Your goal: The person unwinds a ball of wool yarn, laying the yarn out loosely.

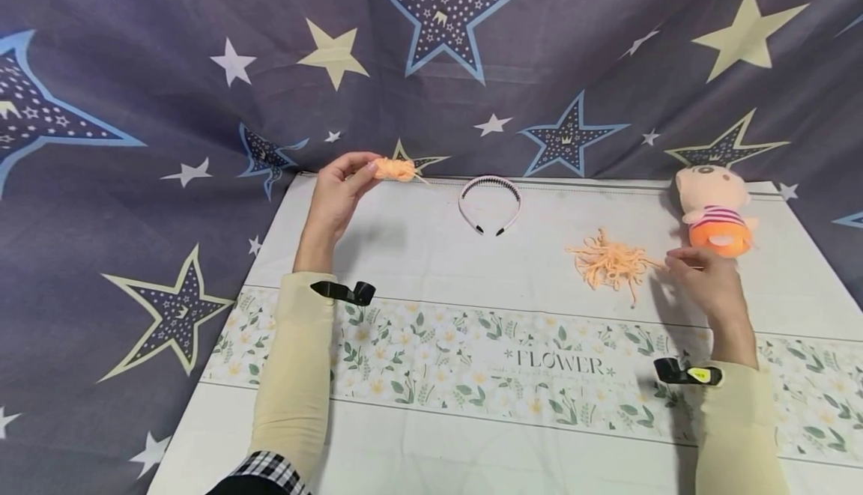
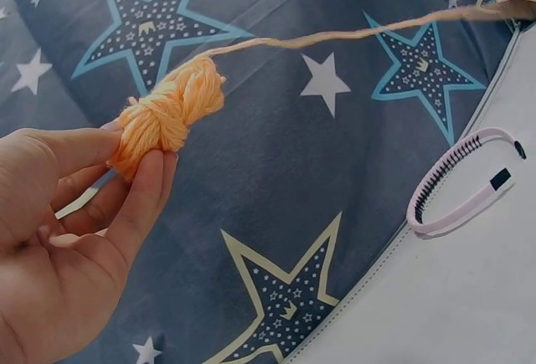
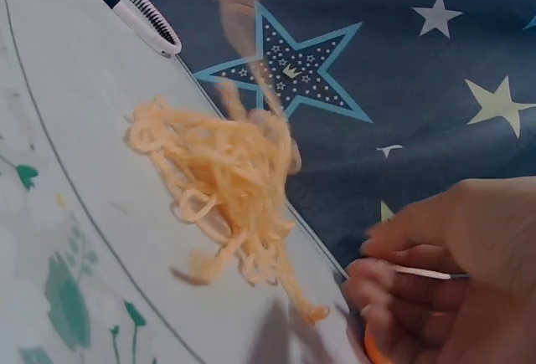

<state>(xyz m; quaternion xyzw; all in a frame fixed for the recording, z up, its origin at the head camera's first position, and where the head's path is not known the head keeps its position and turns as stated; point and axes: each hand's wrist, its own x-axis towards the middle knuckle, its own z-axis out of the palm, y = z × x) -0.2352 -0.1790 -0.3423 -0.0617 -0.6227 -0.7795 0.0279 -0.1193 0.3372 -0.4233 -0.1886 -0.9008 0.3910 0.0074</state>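
My left hand (image 1: 339, 192) is raised at the back left, pinching a small wound bundle of orange yarn (image 1: 395, 170) between thumb and fingers. A single strand (image 2: 318, 38) trails rightward from the bundle's far end in the left wrist view. On the right of the table, a tangled heap of orange yarn (image 1: 610, 261) spreads out in loose loops. Beside the heap, my right hand (image 1: 709, 285) has its fingers curled together, and a strand from the heap runs into its fingertips. Much of the heap is blurred in the right wrist view.
A pale pink headband (image 1: 490, 204) with black teeth lies at the back middle of the table. Just beyond my right hand is a plush toy (image 1: 716, 210) in striped top and orange bottoms. A dark star-printed cloth (image 1: 431, 113) hangs behind the table.
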